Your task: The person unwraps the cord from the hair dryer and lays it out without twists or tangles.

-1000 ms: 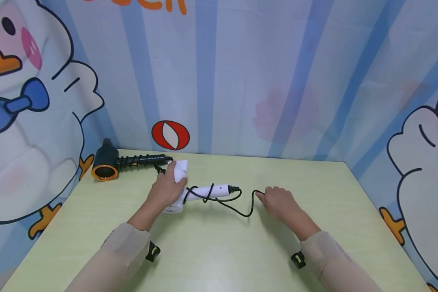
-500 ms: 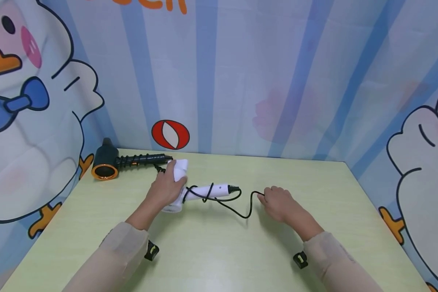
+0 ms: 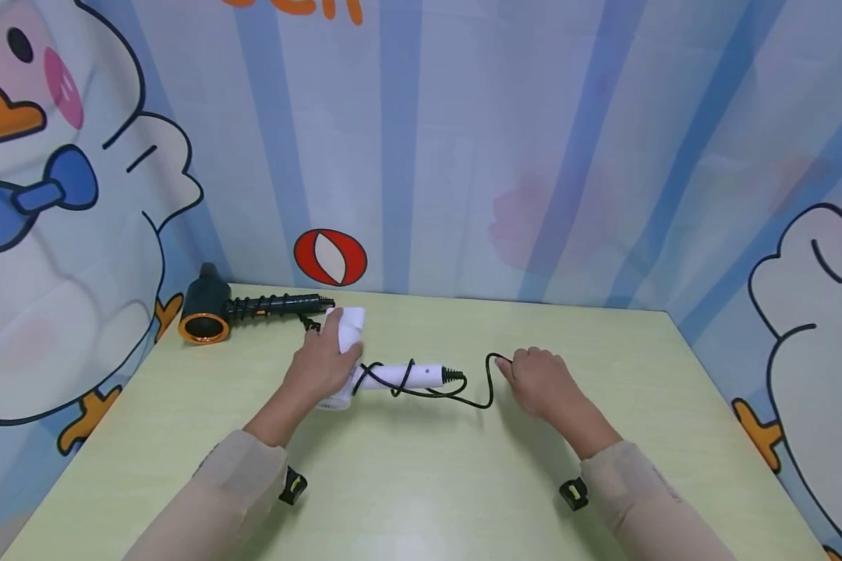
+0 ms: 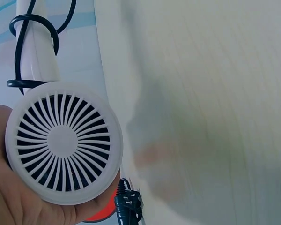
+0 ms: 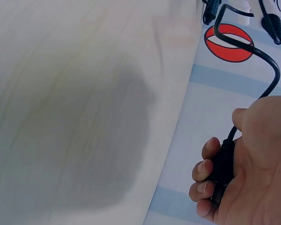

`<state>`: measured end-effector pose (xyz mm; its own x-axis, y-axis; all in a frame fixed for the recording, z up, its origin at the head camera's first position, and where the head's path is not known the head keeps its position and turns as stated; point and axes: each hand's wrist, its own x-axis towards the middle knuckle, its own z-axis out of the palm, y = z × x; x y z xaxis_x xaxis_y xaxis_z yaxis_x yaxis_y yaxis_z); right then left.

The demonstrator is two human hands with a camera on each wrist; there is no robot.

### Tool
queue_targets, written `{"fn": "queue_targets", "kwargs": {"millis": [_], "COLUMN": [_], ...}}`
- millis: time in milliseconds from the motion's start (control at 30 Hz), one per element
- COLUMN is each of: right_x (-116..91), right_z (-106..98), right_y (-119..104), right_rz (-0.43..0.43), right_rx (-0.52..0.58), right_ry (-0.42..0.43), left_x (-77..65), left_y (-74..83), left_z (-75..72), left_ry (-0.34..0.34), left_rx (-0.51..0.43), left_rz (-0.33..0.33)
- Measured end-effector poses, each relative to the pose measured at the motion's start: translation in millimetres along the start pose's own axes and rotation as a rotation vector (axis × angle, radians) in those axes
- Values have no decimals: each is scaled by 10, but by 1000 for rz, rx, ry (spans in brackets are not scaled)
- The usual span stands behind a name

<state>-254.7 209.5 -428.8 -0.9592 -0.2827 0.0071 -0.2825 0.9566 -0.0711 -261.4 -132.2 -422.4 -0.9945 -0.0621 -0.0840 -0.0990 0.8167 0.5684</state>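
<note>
1. Hair dryer point(image 3: 387, 372), white, is held above the table point(image 3: 421, 483), left of the middle; the left hand point(image 3: 319, 362) wraps fingers and thumb round its barrel point(image 3: 351, 323).
2. Right hand point(image 3: 542, 383), further right, curls its fingers round the black plug point(image 5: 224, 161); the cord point(image 3: 491, 386) bends from there to the handle point(image 3: 426, 376), looped loosely round it.
3. Barrel's long axis runs near to far, grille point(image 4: 63, 140) at the near end; the handle points right.
4. Black dryer point(image 3: 206, 300) lies far left, its handle also pointing right.
</note>
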Motion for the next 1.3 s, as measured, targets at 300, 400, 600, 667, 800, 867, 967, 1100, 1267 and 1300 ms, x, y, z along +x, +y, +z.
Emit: {"fn": "queue_targets", "kwargs": {"millis": [300,400,600,667,800,867,967,1100,1267,1300], "right_x": [12,33,52,49,36,25,9,3,-42,-60], "right_z": [-72,-104,-245,-321,-483,-551,-621,-651,-665,-671], "right_y": [-44,-60,-119,-144,-182,-198,-222,-246,-267,-270], "right_rz": [44,36,15,13,25,30,31,35,44,42], "right_rx": [-22,-35,-21,-14,-3,6,13,15,49,63], "right_ry": [112,158,211,223,238,245,254,246,227,225], "left_x": [-42,-55,-83,-87,-82,-75,-66,-60,-57,-57], "left_y": [18,26,20,11,-2,-10,-23,-31,-24,-21], "left_z": [3,3,34,45,60,67,74,79,83,83], "left_ry": [25,33,43,46,47,45,42,39,38,38], "left_rx": [43,51,64,67,71,72,77,80,82,84], "left_rz": [41,56,77,79,73,69,64,62,65,65]}}
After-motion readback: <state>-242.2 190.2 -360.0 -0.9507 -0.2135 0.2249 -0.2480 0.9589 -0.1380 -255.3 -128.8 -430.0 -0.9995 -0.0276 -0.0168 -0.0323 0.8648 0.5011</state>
